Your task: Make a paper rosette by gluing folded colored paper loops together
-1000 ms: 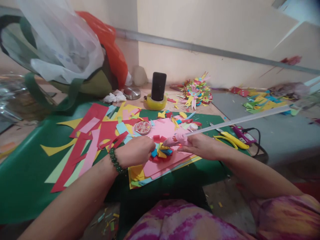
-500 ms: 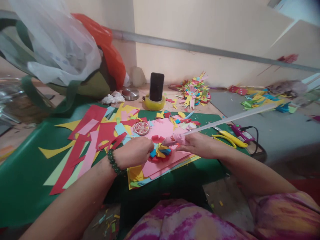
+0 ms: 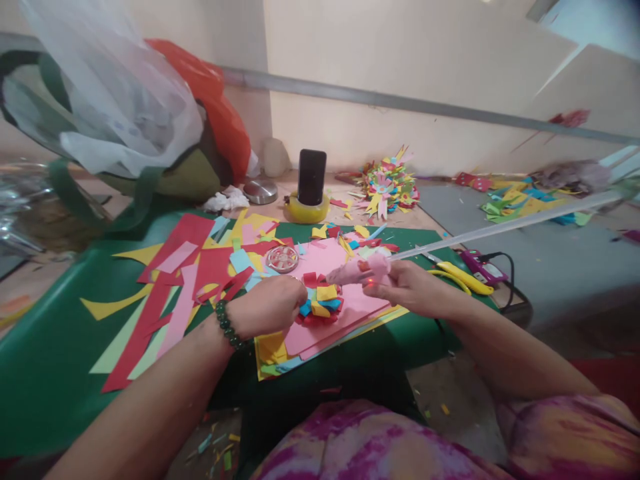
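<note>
A paper flower [image 3: 321, 301] of looped red, blue and yellow strips lies on a stack of pink sheets [image 3: 306, 343]. My left hand [image 3: 274, 301], with a green bead bracelet at the wrist, is closed at its left edge and grips it there; the fingertips are partly hidden. My right hand [image 3: 417, 288] is wrapped round a pink hot glue gun [image 3: 361, 268] with a small red light glowing. The gun's nozzle points left, just above the flower's upper right side. From its back end a long translucent glue stick [image 3: 500, 225] sticks out to the right.
Cut paper strips [image 3: 173, 257] cover the green mat [image 3: 65, 380] at left. Behind the flower lies a round metal-rimmed disc [image 3: 282, 259]. Yellow-handled scissors [image 3: 463, 277] are at right, near a purple device [image 3: 483, 267] with a cable. A phone [image 3: 312, 177] stands at the back.
The glue gun has risen and moved slightly right, its nozzle coming away from the flower's middle. A yellow loop on top now shows more fully. My left hand stays at the flower's edge.
</note>
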Motion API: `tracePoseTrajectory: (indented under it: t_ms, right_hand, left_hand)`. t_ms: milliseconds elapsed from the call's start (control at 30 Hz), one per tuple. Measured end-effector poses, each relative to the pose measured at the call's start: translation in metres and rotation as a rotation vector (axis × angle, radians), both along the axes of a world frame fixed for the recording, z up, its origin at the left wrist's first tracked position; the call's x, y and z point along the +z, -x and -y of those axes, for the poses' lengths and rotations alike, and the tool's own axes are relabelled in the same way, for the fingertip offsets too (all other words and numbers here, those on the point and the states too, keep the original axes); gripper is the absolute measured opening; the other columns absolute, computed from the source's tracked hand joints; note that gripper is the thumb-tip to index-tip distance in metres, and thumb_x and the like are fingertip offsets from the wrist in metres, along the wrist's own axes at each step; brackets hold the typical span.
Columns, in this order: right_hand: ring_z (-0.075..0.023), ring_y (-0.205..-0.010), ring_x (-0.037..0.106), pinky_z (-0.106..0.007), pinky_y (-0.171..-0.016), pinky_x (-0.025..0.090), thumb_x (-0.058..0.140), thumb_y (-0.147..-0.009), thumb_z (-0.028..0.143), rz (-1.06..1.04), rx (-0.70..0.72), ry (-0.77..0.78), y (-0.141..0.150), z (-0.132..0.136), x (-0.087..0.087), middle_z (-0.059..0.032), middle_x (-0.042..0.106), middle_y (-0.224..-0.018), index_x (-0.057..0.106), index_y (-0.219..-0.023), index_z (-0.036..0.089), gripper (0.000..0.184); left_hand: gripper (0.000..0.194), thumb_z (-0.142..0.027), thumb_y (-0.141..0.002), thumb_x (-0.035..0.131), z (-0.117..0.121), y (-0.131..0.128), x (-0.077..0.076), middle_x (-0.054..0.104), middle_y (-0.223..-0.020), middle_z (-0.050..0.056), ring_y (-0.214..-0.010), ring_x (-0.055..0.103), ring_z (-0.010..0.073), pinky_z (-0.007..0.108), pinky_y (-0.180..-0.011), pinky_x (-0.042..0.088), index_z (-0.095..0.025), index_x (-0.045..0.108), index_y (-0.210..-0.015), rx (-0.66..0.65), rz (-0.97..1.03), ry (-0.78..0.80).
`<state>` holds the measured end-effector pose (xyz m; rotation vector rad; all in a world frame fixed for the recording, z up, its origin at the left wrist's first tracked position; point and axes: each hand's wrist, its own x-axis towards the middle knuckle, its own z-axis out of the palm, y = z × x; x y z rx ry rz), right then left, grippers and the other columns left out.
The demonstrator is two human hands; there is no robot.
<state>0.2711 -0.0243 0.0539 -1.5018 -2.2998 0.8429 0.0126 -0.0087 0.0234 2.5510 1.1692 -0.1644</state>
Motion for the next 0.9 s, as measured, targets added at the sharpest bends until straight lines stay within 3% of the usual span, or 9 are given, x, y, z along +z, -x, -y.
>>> tracePoseTrajectory:
  t_ms: [100,233,433,533,633,733,900]
  right_hand:
    - [-0.0183,-0.060,0.056,-0.029,-0.054,0.044,0.055,-0.078,0.076,-0.202,-0.121,-0.017,-0.007,0.001,-0.002,-0.0045,0.061,-0.062,0.069,-0.073,0.018,0.059]
    - [-0.0223,-0.065,0.061,-0.032,-0.055,0.046,0.060,-0.076,0.073,-0.328,-0.316,-0.213,-0.023,-0.001,-0.004,-0.0056,0.064,-0.064,0.071,-0.070,0.021,0.053]
    - [-0.0228,-0.060,0.060,-0.030,-0.050,0.040,0.058,-0.078,0.068,-0.156,-0.755,-0.490,-0.085,-0.034,-0.002,-0.0049,0.058,-0.054,0.067,-0.065,0.019,0.052]
    - [-0.0224,-0.060,0.062,-0.029,-0.053,0.042,0.054,-0.084,0.063,-0.024,-0.894,-0.463,-0.116,-0.054,-0.009,-0.0065,0.060,-0.052,0.062,-0.058,0.018,0.052]
    - [-0.0213,-0.061,0.064,-0.028,-0.058,0.043,0.052,-0.089,0.057,0.142,-0.911,-0.325,-0.130,-0.070,-0.024,-0.0082,0.063,-0.052,0.059,-0.053,0.017,0.053]
    - [-0.0196,-0.062,0.065,-0.028,-0.062,0.044,0.048,-0.094,0.050,0.296,-0.808,-0.171,-0.129,-0.083,-0.039,-0.0110,0.067,-0.056,0.062,-0.054,0.016,0.055]
    - [-0.0216,-0.062,0.063,-0.030,-0.060,0.041,0.056,-0.091,0.051,0.427,-0.707,-0.076,-0.128,-0.092,-0.049,-0.0111,0.066,-0.055,0.063,-0.051,0.016,0.054]
  left_hand:
    - [0.025,-0.010,-0.080,0.048,0.000,0.000,0.002,0.072,-0.085,0.010,-0.083,0.067,0.0217,0.030,-0.076,0.049,-0.018,0.072,-0.080,-0.002,-0.020,0.002]
    - [0.024,-0.011,-0.081,0.048,0.000,0.000,0.001,0.072,-0.086,0.010,-0.086,0.067,0.0217,0.029,-0.076,0.048,-0.018,0.071,-0.079,0.001,-0.022,-0.006]
    - [0.021,-0.014,-0.081,0.050,-0.004,0.004,-0.009,0.072,-0.086,0.008,-0.086,0.067,0.0210,0.028,-0.077,0.048,-0.020,0.071,-0.080,0.002,0.010,-0.033]
    - [0.022,-0.014,-0.082,0.050,-0.006,0.006,-0.013,0.071,-0.084,0.007,-0.085,0.067,0.0209,0.029,-0.077,0.049,-0.021,0.070,-0.079,-0.007,0.017,-0.051]
    - [0.024,-0.015,-0.084,0.048,-0.006,0.006,-0.014,0.071,-0.084,0.007,-0.085,0.067,0.0209,0.029,-0.078,0.049,-0.022,0.070,-0.078,-0.012,0.013,-0.056]
    - [0.024,-0.013,-0.083,0.048,-0.005,0.005,-0.012,0.072,-0.084,0.008,-0.086,0.068,0.0210,0.029,-0.079,0.049,-0.021,0.071,-0.080,-0.011,0.007,-0.055]
    - [0.023,-0.010,-0.080,0.050,-0.002,0.003,-0.005,0.072,-0.085,0.008,-0.087,0.068,0.0212,0.028,-0.078,0.048,-0.020,0.070,-0.082,-0.002,0.006,-0.038]
